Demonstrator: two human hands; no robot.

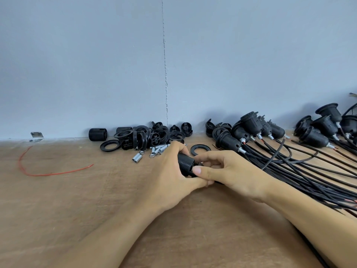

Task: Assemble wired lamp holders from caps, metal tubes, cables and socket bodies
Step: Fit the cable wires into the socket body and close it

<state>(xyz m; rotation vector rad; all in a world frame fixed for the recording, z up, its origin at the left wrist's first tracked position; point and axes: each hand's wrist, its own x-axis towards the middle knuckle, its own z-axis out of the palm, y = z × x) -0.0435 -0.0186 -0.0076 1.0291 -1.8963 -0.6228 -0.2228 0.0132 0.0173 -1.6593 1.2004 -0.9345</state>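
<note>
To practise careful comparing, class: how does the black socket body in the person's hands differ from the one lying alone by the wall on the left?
The held socket body is gripped by the left hand and pinched by the right hand; the loose socket body lies untouched. The held socket body is mostly covered; the loose socket body shows its whole side. Both are black, ribbed cylinders.

hands [195,171] gripping black socket body [185,163], wooden table [58,200]
</note>
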